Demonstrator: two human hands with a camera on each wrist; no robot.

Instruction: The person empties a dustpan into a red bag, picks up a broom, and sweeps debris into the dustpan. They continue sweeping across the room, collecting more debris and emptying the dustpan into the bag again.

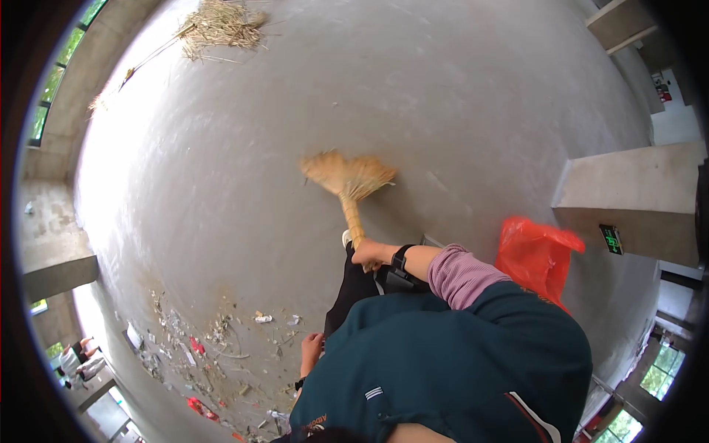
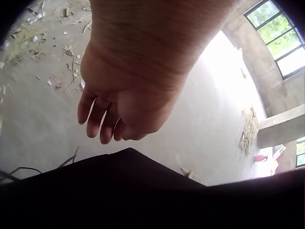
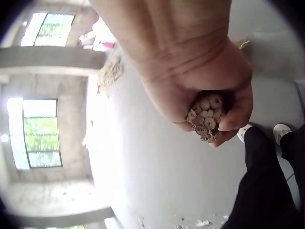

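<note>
A straw broom (image 1: 353, 210) is gripped near the end of its bound handle by my right hand (image 1: 371, 254). Its fanned head looks slightly blurred over the grey floor in front of me. From the right wrist view, my fingers curl round the handle, and the cut stalk ends of the broom (image 3: 207, 117) show within the fist. My left hand (image 2: 128, 95) hangs at my side with loosely bent fingers and holds nothing. In the head view that left hand (image 1: 312, 347) is partly hidden by my body.
Scattered litter and straw bits (image 1: 199, 343) cover the floor at the lower left. A heap of straw (image 1: 221, 29) lies at the far upper left. To my right are a red plastic bag (image 1: 535, 255) and a concrete pillar (image 1: 628, 181) with a green-lit sign (image 1: 611, 239).
</note>
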